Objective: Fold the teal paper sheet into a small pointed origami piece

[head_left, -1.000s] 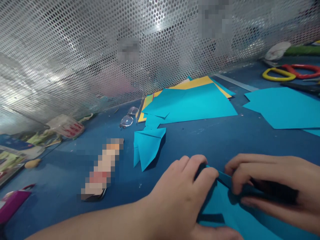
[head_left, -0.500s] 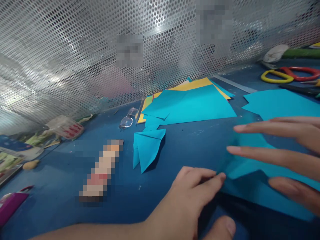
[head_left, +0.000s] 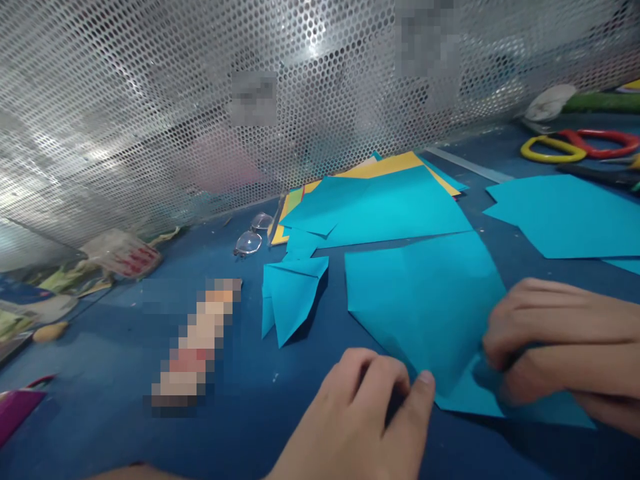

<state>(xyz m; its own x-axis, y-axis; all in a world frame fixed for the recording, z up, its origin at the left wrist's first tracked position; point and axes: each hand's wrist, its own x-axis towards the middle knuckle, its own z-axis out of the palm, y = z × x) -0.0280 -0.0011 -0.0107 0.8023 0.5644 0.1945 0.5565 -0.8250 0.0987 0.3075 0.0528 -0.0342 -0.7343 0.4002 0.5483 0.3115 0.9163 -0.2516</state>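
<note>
A sheet of turquoise paper (head_left: 415,287), partly folded, lies between my hands with its far part raised off the table. My left hand (head_left: 365,407) is closed at its near-left edge, a fingertip on the paper and the other fingers curled; the thumb is hidden. My right hand (head_left: 565,353) is closed on the paper's right side, fingers bent together and slightly blurred. To the left of the sheet stands a small folded turquoise paper shape (head_left: 297,293) with pointed ends.
Behind lies a stack of turquoise and yellow paper (head_left: 385,207), with eyeglasses (head_left: 249,243) beside it. More turquoise paper (head_left: 570,213) and scissors (head_left: 553,149) are at right. A perforated metal screen (head_left: 320,100) closes off the back. A plastic cup (head_left: 123,253) is at left.
My right hand has gone from spread fingers to closed on the paper. The sheet's far part has swung up and left into view. My left hand has shifted slightly left and down.
</note>
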